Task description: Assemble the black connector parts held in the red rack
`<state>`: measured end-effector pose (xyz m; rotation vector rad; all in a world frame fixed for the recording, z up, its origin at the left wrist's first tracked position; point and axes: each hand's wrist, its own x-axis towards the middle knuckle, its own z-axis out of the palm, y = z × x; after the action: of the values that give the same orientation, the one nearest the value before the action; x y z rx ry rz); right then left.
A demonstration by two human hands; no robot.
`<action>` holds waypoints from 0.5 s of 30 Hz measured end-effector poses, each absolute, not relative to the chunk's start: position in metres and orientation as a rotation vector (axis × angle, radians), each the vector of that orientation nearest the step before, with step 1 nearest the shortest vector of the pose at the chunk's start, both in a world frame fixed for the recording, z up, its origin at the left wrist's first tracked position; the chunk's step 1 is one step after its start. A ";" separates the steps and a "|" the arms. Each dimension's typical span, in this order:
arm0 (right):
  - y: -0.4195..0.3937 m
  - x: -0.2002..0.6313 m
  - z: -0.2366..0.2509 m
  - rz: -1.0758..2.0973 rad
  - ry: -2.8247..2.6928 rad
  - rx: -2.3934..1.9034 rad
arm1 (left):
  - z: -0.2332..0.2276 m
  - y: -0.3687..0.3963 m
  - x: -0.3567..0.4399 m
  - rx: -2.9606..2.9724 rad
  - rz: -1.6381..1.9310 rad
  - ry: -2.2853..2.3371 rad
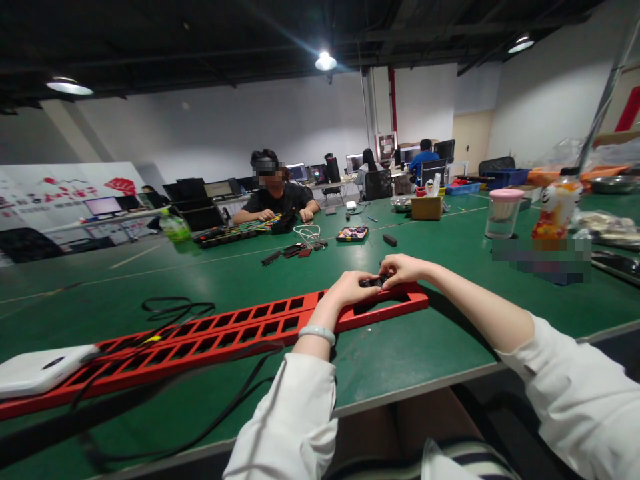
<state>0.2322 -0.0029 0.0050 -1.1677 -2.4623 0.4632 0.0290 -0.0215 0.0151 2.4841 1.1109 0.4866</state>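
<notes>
Red slotted plastic strip (210, 337) lies along the green table (425, 347); over its far end, the left hand (350, 288) and right hand (403, 269) together pinch a small black part (374, 282).

I am sitting in a workshop, an assembly hall with an office corner. My hands rest on a long green work table (440, 230) that stretches far ahead of my grip. Across it, beyond my hands, a co-worker (275, 193) sits over a tray of coloured parts (235, 232). Further back, people face computer monitors (354, 162) at desks. Overhead hang industrial ceiling lamps (325, 61) under a bare black ceiling, with plain white walls around.
</notes>
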 end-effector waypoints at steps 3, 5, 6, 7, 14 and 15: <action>-0.004 0.232 0.007 0.412 -2.498 -1.163 | 0.013 -0.020 0.029 2.481 0.501 1.105; -0.003 0.232 0.007 0.391 -2.527 -1.146 | 0.012 -0.019 0.030 2.482 0.507 1.113; -0.002 0.232 0.006 0.386 -2.539 -1.138 | 0.012 -0.019 0.030 2.483 0.510 1.120; -0.001 0.232 0.006 0.383 -2.550 -1.133 | 0.011 -0.018 0.030 2.484 0.510 1.127; 0.000 0.233 0.007 0.349 -2.607 -1.123 | 0.013 -0.017 0.030 2.501 0.478 1.166; -0.001 0.233 0.008 0.349 -2.618 -1.117 | 0.013 -0.018 0.030 2.502 0.480 1.176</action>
<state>0.2333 -0.0005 0.0082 -1.1173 -2.6181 0.3490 0.0300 -0.0177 0.0135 2.5018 1.1764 0.4802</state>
